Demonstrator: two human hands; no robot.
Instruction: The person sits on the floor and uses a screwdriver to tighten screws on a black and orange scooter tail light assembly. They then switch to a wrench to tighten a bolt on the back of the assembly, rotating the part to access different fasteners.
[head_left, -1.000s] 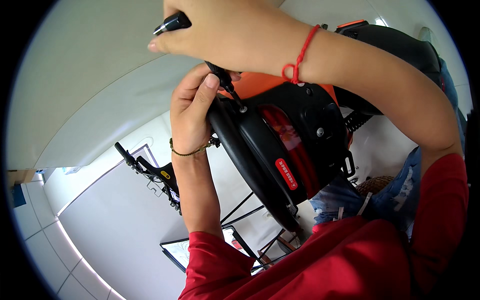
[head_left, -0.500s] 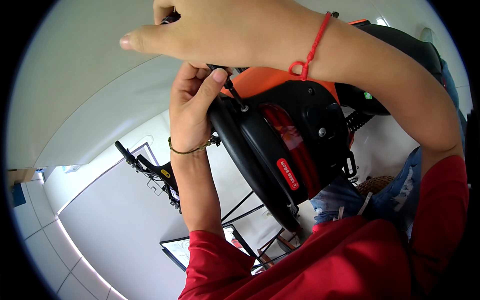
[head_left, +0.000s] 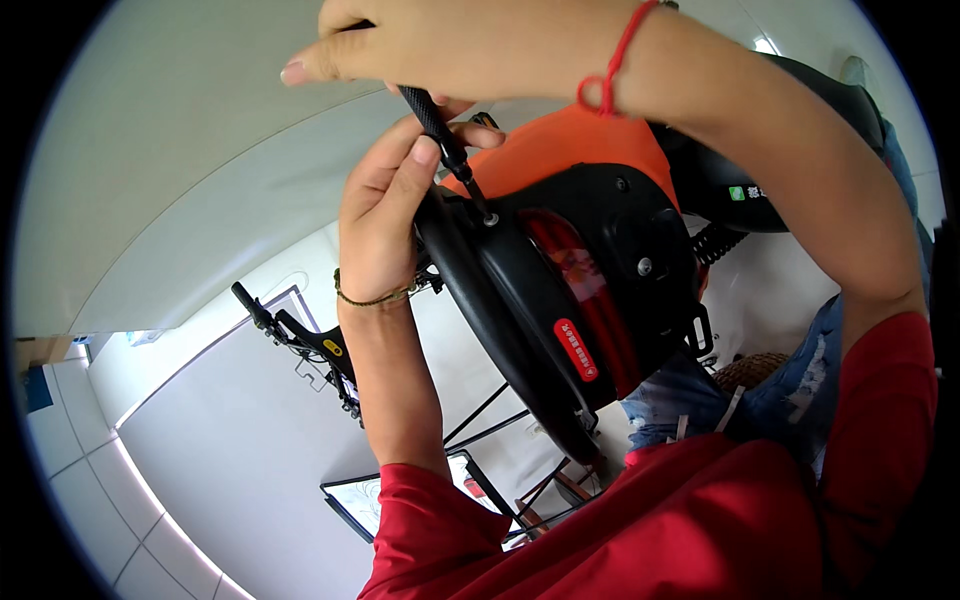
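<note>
Screw (head_left: 491, 220) in black rear panel (head_left: 535, 298), tip of tilted screwdriver (head_left: 437, 128) at its head; off-line push might slip and chew head. Left hand (head_left: 385, 205) loosely closed round lower handle, right hand (head_left: 455, 45) curled over top, thumb sticking out; sudden skid could scratch panel or nearby red tail light (head_left: 590, 290)

Fisheye head cam, facing down, R grip (head_left: 430, 48) nr.

The left grip (head_left: 383, 190) and screwdriver (head_left: 430, 117) crowd the screw (head_left: 491, 219); the bar (head_left: 480, 302) runs close on its left. The right forearm (head_left: 790, 165) arches across the far side. Over the lamp (head_left: 570, 262), there is room to pass.
</note>
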